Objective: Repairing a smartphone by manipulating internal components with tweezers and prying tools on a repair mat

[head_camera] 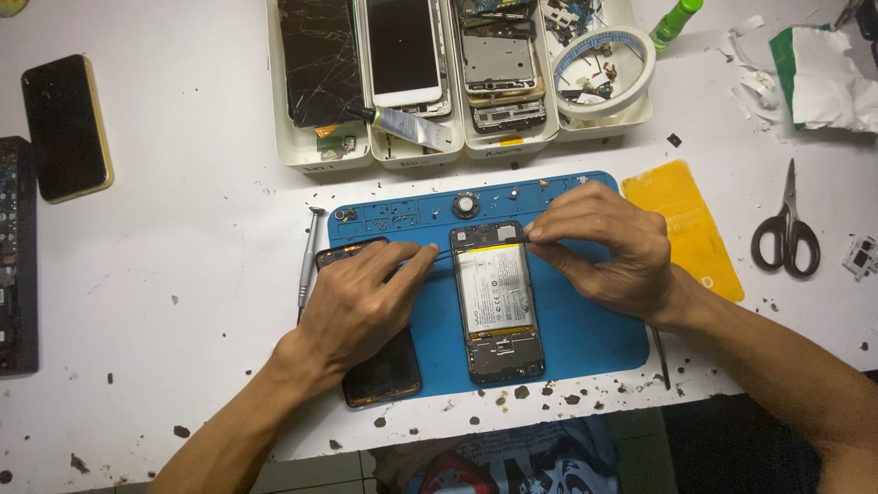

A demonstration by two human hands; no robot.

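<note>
Opened phone (497, 302), back off w/ battery showing, lay face-down near middle of the blue mat (585, 334) on the white surface (183, 302). Right hand (608, 252) sat at phone's top right edge, fingertips pinched on a thin dark strip running across its top. Left hand (361, 306) rested just left of phone, over a dark screen panel (380, 375), fingers pinching the strip's other end. Screwdriver (308, 256) lay off mat's left edge; scissors (786, 233) well right of mat; parts trays (457, 82) beyond it.
</note>
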